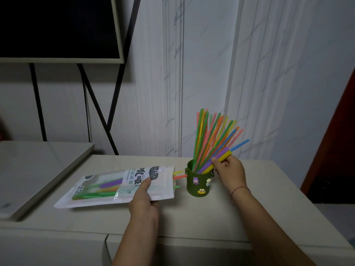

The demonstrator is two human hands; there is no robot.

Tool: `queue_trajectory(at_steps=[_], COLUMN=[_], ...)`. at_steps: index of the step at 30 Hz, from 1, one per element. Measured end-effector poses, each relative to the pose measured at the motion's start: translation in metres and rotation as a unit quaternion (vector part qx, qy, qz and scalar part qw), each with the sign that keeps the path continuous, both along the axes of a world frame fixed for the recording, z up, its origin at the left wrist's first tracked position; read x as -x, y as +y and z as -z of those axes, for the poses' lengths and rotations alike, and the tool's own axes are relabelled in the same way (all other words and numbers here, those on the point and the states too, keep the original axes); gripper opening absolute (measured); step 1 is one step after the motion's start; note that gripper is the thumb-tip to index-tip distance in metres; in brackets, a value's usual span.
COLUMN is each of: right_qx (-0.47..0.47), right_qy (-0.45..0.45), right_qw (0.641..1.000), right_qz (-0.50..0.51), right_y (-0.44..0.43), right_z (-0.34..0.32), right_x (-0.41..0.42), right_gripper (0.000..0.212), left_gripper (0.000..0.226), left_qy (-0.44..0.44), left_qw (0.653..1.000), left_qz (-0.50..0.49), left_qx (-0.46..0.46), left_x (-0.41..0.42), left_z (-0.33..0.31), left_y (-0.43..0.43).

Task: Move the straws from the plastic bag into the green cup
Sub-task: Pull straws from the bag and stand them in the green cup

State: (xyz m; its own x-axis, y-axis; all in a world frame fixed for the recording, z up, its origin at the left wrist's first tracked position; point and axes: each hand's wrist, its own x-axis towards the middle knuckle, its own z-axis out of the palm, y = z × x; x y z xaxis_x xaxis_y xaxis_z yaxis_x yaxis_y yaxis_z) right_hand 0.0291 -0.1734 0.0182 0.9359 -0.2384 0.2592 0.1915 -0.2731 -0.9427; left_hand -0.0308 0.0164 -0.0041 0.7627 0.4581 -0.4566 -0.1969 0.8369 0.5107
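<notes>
While your left hand (143, 197) pinches the plastic bag (107, 189) to steady it, your right hand (230, 169) clasps thick straws (221, 156) in its fingers (213, 160), steering them into the green cup (197, 182).

Bag (119, 187): thin plastic film, glossy; white printed panels with a clear window, creased at the edges
Straws (213, 139): smooth plastic in bright colours, slightly translucent; the thicker purple and yellow ones look matt
Cup (201, 181): dark green, matt wall; small glossy moulded figures stuck on
Worktop (192, 217): off-white, smooth, dull sheen
Wall (269, 73): pale marble-look panels, smooth, with fluted strips
Stand (96, 104): thin black bars, metal by the look, matt
Wrist cord (240, 188): red thread
</notes>
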Motion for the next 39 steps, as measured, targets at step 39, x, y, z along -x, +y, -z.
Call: queue_trajectory(at_steps=[39], right_qx=[-0.302], right_qy=[0.258], right_qw=[0.883], right_qz=[-0.248], right_y=[0.046], right_z=[0.001], right_x=[0.044], right_gripper=[0.011], left_gripper=[0.031], left_qy=[-0.082], left_qw=[0.97], left_qz=[-0.025], left_qx=[-0.227], left_x=[0.003], left_z=[-0.009], left_y=[-0.011])
